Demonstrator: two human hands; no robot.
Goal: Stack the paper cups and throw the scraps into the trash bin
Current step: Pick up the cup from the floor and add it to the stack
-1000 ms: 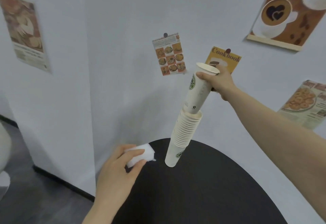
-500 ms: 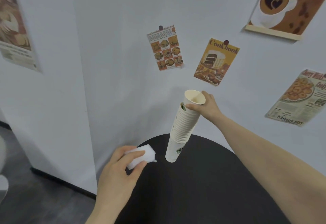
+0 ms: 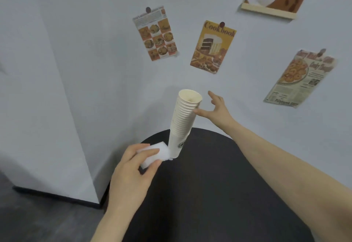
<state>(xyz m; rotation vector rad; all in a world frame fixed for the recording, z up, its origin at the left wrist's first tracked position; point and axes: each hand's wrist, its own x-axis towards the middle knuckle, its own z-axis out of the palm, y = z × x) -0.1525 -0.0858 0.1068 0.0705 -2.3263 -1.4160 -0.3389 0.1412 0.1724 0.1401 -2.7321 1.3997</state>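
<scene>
Cups (image 3: 183,120) stand nested in one tall stack at the far edge of the round black table (image 3: 219,184), close to the wall, leaning a little to the right as this view shows it. Paper this thin is light and gives under a squeeze, so I judge the stack top-heavy and easy to tip — best taken low around the bottom cup, or steadied with a soft wrap at mid-height, never pinched at a rim. The right hand (image 3: 215,106) hovers just right of the upper stack with fingers spread and straight, holding nothing; the thumb tip reaches toward the rims and may touch them, though I cannot tell for sure. Its forearm stretches long across the table from the lower right. The left hand (image 3: 133,167) sits at the near-left edge, just beside the base of the stack, thumb and fingers pinching a white scrap (image 3: 155,154) that looks soft and weightless — a loose pinch should carry it. No bin shows here, so the scrap's drop is not yet done.
</scene>
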